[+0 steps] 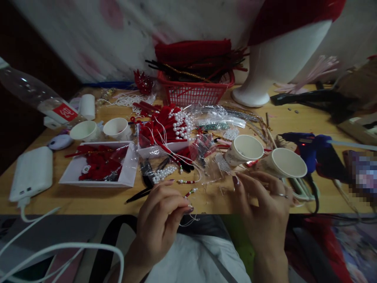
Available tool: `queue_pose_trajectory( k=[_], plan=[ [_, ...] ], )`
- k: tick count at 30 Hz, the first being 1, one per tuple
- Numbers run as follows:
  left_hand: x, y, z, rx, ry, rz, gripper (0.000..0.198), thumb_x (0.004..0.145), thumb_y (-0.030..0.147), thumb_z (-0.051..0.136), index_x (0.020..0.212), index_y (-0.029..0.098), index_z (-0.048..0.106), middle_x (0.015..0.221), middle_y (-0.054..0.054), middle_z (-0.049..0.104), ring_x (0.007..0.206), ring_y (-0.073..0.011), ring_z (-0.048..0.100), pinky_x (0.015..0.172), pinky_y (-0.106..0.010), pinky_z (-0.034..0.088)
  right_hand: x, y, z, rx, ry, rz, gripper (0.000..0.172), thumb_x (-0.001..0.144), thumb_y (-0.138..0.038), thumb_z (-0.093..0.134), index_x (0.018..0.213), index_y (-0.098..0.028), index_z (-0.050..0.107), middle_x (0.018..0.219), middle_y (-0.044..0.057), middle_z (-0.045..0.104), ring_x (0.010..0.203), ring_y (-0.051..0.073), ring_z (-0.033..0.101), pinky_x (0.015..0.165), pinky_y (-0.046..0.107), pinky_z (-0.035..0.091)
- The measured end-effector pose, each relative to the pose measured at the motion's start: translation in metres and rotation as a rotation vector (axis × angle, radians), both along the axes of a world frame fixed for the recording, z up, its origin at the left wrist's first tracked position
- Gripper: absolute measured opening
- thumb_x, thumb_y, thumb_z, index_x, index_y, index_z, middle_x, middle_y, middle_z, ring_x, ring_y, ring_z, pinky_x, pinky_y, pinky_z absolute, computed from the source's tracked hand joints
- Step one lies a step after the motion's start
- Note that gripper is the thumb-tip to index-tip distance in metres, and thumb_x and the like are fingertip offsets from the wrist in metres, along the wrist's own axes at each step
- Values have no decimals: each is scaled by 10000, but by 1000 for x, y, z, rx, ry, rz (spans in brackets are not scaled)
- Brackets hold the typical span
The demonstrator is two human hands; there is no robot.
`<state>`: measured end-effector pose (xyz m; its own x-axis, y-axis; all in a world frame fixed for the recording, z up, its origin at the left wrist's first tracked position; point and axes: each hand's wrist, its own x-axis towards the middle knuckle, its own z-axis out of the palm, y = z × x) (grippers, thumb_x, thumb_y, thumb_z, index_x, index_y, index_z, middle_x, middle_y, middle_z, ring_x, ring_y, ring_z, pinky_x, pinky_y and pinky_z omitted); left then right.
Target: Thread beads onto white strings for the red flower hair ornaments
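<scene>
My left hand [160,220] hangs at the near table edge with thumb and fingers pinched on a thin white thread [190,221] that loops below the fingertips. A short strand of red and white beads [191,192] lies just above that pinch. My right hand [265,204], a ring on one finger, is beside it with fingers curled and loosely apart, nearest a tipped paper cup [284,163]. I cannot make out anything in the right hand.
The wooden table [88,200] holds a white tray [69,177] of red pieces, a box of pearl sprays [173,125], a red basket [194,92], several paper cups [244,149], a blue glue gun [306,143], a white power bank [32,173], a plastic bottle [32,94] and a white mannequin neck [273,59].
</scene>
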<state>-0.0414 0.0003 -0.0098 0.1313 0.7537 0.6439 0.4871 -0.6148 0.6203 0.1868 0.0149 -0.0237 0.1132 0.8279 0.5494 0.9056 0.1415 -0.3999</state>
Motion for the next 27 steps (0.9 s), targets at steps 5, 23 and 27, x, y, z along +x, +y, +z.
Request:
queue_pose_trajectory(
  k=[5, 23, 27],
  plan=[
    [7, 1, -6, -37, -36, -13, 171, 917, 85, 580, 1014, 224, 596, 849, -5, 674, 897, -167, 675, 978, -349, 528, -12, -10, 10, -3, 220, 136, 115, 959, -195, 587, 1010, -222, 687, 1007, 88, 646, 949, 247, 615, 844, 387, 482],
    [16, -12, -8, -302, -11, -115, 159, 965, 132, 436, 963, 248, 544, 805, -5, 649, 694, -153, 633, 658, -244, 505, -62, -29, 15, -553, 1013, 737, 289, 1051, -378, 417, 816, -223, 482, 675, -36, 475, 613, 127, 434, 584, 257, 367],
    [19, -10, -7, -348, -69, -131, 179, 959, 143, 444, 833, 242, 526, 678, 31, 612, 542, -124, 545, 512, -219, 420, -64, -28, 16, -553, 1032, 723, 324, 1029, -433, 457, 790, -217, 490, 680, -35, 463, 619, 129, 418, 577, 254, 352]
  ],
)
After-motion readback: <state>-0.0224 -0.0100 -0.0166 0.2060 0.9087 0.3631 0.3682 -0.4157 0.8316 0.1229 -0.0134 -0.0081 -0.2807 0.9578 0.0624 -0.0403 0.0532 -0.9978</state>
